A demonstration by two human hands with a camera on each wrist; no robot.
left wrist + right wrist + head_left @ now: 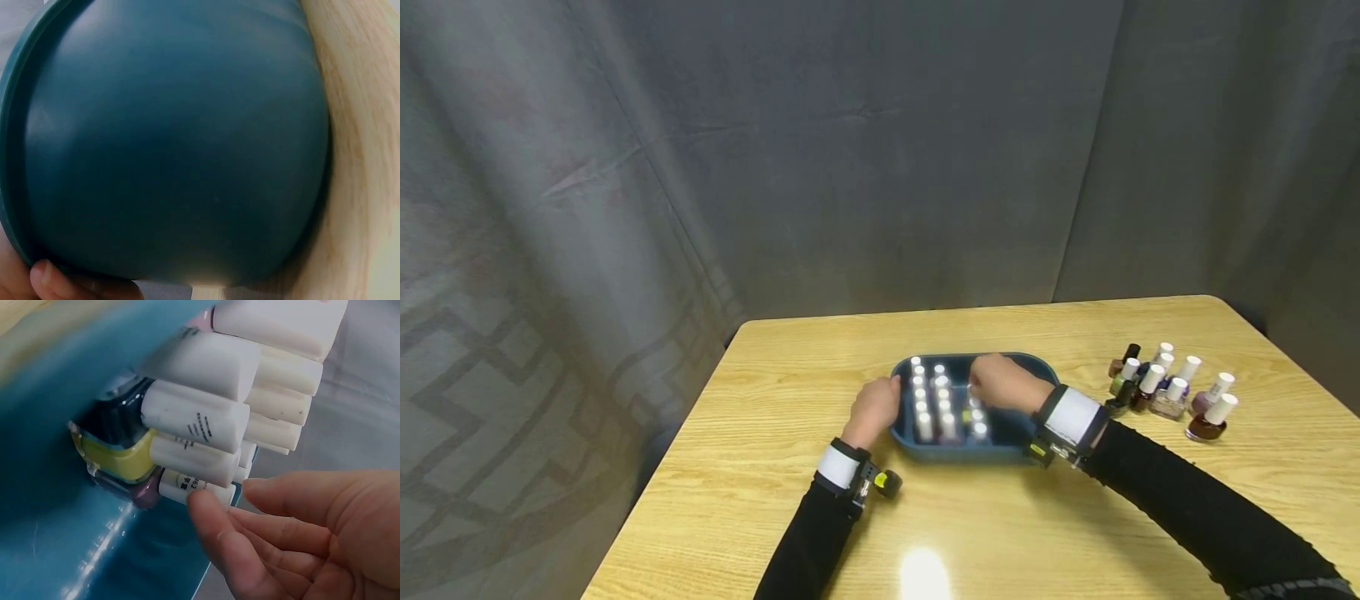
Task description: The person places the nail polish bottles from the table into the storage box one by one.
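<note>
A dark blue plastic tray (940, 452) holds rows of nail polish bottles (920, 400) standing upright with white caps. My left hand (876, 407) grips the tray's left end, and its fingertips show at the rim in the left wrist view. My right hand (1006, 383) reaches into the tray at the end of the rightmost row. In the right wrist view, its thumb and index finger stand apart around the cap end of a plum nail polish bottle (145, 490). Beside that bottle is a yellow one (119, 456), then a dark one (119, 419).
To the right of the tray, several more nail polish bottles (1168, 400) stand in a loose group on the wooden table (760, 500), mostly with white caps. A grey curtain (880, 167) hangs behind the table's far edge.
</note>
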